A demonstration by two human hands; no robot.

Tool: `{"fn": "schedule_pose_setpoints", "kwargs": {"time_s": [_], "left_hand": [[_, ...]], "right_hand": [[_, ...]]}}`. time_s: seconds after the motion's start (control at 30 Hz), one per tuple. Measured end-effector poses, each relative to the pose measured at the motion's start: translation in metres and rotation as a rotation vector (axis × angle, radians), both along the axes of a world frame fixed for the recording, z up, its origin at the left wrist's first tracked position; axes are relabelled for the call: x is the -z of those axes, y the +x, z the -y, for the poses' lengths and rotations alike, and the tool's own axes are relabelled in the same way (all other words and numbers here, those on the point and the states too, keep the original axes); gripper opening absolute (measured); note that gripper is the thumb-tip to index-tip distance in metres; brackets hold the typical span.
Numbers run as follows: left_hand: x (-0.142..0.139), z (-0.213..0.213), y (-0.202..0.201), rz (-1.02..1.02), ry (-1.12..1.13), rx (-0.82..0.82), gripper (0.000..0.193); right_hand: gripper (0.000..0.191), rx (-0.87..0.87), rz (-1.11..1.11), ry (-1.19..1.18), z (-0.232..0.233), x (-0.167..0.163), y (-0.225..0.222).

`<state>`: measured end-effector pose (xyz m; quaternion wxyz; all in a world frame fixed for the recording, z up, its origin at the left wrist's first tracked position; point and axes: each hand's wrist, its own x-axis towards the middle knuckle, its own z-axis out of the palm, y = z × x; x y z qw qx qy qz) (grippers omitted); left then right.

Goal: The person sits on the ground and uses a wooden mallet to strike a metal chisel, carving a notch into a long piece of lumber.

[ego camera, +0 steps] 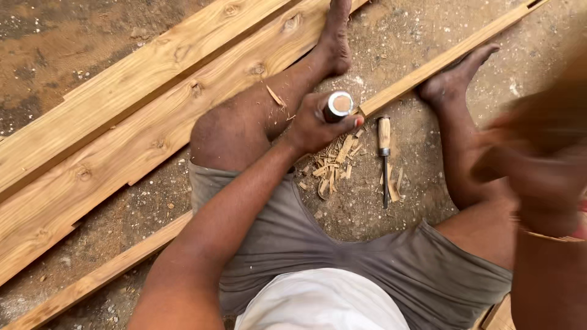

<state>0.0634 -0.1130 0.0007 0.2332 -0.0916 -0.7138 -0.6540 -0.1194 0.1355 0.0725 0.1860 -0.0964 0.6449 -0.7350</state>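
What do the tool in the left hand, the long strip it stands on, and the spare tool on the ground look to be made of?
The chisel handle in the left hand: probably wood, capped by a shiny metal ring. The long strip: pale bare wood, unfinished, with fresh chips beside it. The spare chisel on the ground: light wooden handle, dark, likely steel, blade. The right hand is blurred.

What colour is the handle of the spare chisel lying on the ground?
Light tan wood with a metal ferrule, on the spare chisel beside the wood chips; head view.
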Motion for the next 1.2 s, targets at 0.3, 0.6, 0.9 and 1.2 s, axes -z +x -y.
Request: {"fn": "schedule_pose_setpoints", "kwargs": {"time_s": [0.3, 0.6, 0.9, 1.2], "left_hand": [[0.009, -0.005, -0.004, 0.082, 0.114, 0.067, 0.016], [0.004, 0.0, 0.003, 0.086, 0.209, 0.102, 0.015], [0.014, 0.0, -0.005, 0.078, 0.089, 0.074, 0.018], [0.021, -0.009, -0.005, 0.063, -0.026, 0.0, 0.022]], "right_hand": [[0.131, 0.045, 0.099, -0.145, 0.043, 0.046, -0.048], [0.137, 0.06, 0.131, -0.244, 0.064, 0.013, -0.032], [0.115, 0.076, 0.226, -0.267, 0.049, 0.046, -0.058], [0.038, -0.102, -0.708, 0.595, -0.072, -0.068, 0.122]]}}
